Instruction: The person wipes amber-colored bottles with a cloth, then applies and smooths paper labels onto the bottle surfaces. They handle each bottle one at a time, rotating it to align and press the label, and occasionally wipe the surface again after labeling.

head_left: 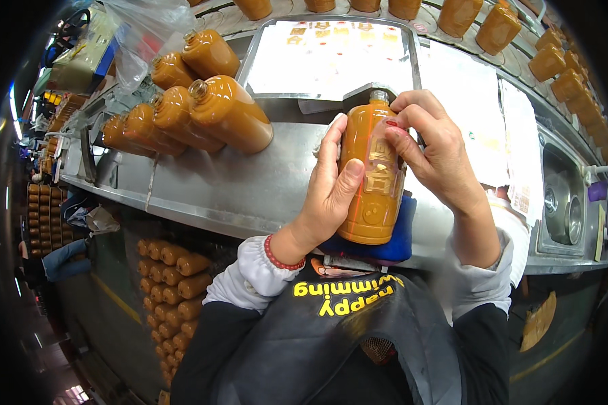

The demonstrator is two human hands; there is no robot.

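Note:
A caramel-brown glazed bottle with raised gold lettering and a bare neck leans slightly in front of me, its base by a dark blue cushion. Along its left side my left hand is wrapped, the thumb lying on the front. At the upper right of the bottle, my right hand pinches a small red oval decal between thumb and fingers, against or just off the glaze. Behind the bottle lies a metal tray holding a white sheet with gold and red decals.
Several brown bottles lean together on the steel bench at left, beside clear plastic. More bottles line a curved conveyor along the back. White papers and a steel sink are at right. Stacked bottles stand below left.

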